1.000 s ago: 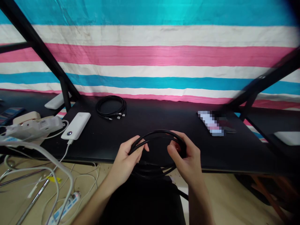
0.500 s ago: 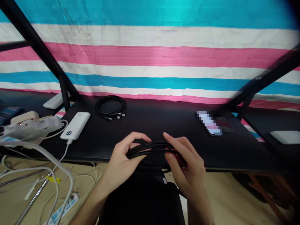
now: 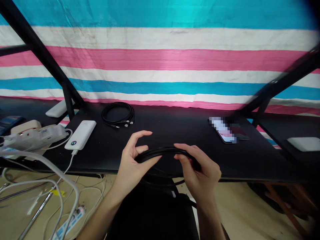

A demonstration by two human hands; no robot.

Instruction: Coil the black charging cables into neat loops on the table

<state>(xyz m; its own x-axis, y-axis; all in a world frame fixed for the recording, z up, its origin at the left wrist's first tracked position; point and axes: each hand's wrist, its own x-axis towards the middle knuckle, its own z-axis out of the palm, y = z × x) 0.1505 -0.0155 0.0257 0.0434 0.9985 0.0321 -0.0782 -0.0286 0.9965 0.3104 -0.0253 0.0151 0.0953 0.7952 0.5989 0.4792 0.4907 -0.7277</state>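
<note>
A coiled black cable (image 3: 162, 152) spans between my two hands, just over the table's front edge. My left hand (image 3: 132, 166) has the left side of the coil in the crook between thumb and fingers, its index finger raised and curled away. On the other side my right hand (image 3: 200, 166) pinches the strands between thumb and fingertips. Part of the coil hangs below, dark against black clothing, so its lower strands are hard to make out. A pale connector end (image 3: 173, 194) shows beneath the hands.
Another coiled black cable (image 3: 118, 104) lies at the back of the black table (image 3: 162, 126). A white power bank (image 3: 81, 133) with a plugged-in lead sits left, beside a power strip (image 3: 37, 138) and loose white cords. A phone (image 3: 222, 130) lies to the right.
My right fingers have closed onto the cable strands, which now lie bunched tighter together. My left index finger has lifted away from the coil.
</note>
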